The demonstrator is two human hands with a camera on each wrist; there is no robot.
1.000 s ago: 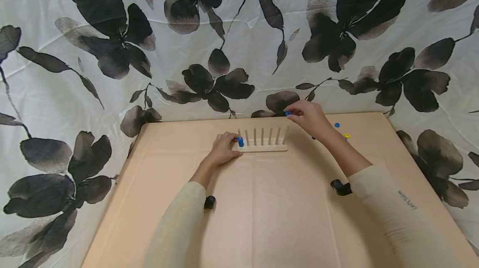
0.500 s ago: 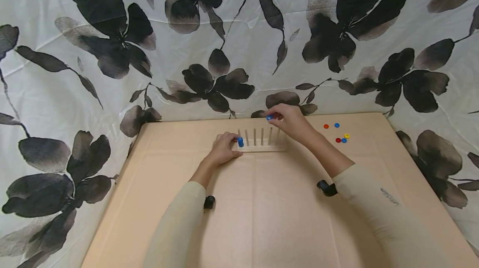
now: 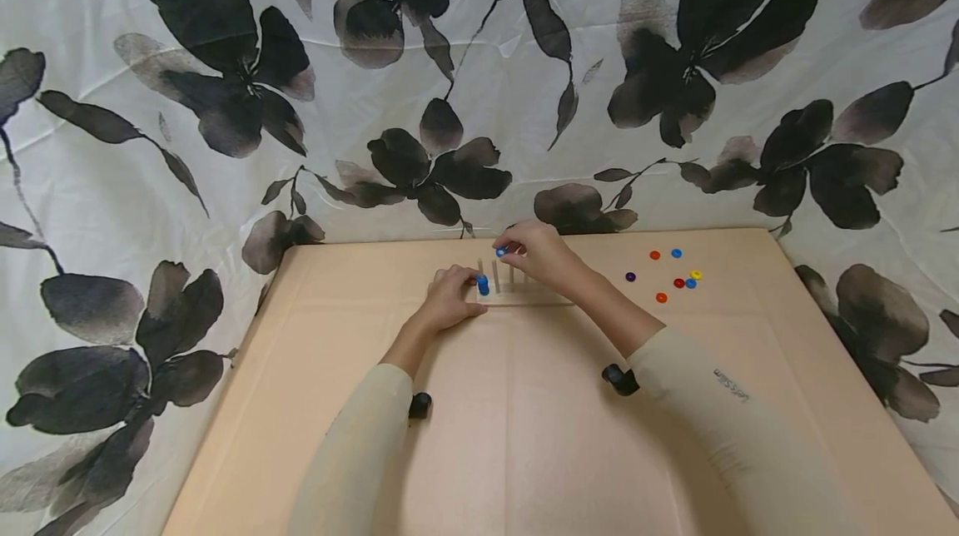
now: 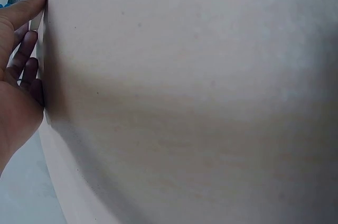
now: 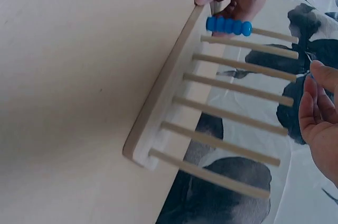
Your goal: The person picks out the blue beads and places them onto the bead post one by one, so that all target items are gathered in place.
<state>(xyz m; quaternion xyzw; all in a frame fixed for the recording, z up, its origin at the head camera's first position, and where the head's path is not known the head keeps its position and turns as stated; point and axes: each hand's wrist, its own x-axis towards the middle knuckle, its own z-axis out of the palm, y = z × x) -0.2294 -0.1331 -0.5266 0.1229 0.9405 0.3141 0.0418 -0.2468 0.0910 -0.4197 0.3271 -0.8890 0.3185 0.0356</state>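
Observation:
A wooden peg rack (image 5: 163, 89) with several upright pegs stands near the table's far edge. On its leftmost peg sits a stack of blue beads (image 5: 228, 26); the other pegs carry nothing. My left hand (image 3: 448, 300) grips the rack's left end, thumb on the front of the base and fingers behind, as the right wrist view shows. Between thumb and fingertips, my right hand (image 3: 541, 255) pinches a blue bead (image 3: 501, 252) above the rack, just right of the stacked peg. In the left wrist view only the left hand (image 4: 18, 71) and a corner of the rack appear.
Loose beads lie on the table (image 3: 569, 419) to the right of the rack: a purple bead (image 3: 630, 276), an orange bead (image 3: 661, 298), a yellow bead (image 3: 696, 275), and several red and blue ones. A floral cloth (image 3: 569, 95) hangs behind the table.
My right hand has moved left with the blue bead, from beyond the rack's right end to near the stacked peg. Loose beads its arm covered now show. My left hand stays put.

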